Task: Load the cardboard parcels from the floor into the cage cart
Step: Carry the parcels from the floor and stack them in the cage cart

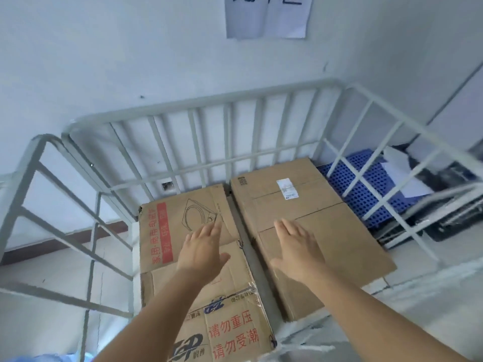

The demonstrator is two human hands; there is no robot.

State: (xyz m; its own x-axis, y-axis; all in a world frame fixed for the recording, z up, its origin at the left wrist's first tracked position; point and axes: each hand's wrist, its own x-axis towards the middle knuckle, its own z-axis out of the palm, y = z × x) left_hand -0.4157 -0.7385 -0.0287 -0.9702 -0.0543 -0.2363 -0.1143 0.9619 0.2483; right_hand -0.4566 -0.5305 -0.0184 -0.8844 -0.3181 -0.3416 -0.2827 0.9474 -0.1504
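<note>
Two cardboard parcels lie side by side inside the grey cage cart. The left parcel carries red print and a line drawing of a cooker. The right parcel is plain brown with a small white label. My left hand is over the left parcel with straight fingers and holds nothing. Over the right parcel my right hand is held flat, fingers straight, also holding nothing. Whether the palms touch the cardboard I cannot tell.
The cart's barred walls rise at the back, left and right. Beyond the right wall lie blue perforated plastic panels and dark flat items. A white wall with a paper notice stands behind.
</note>
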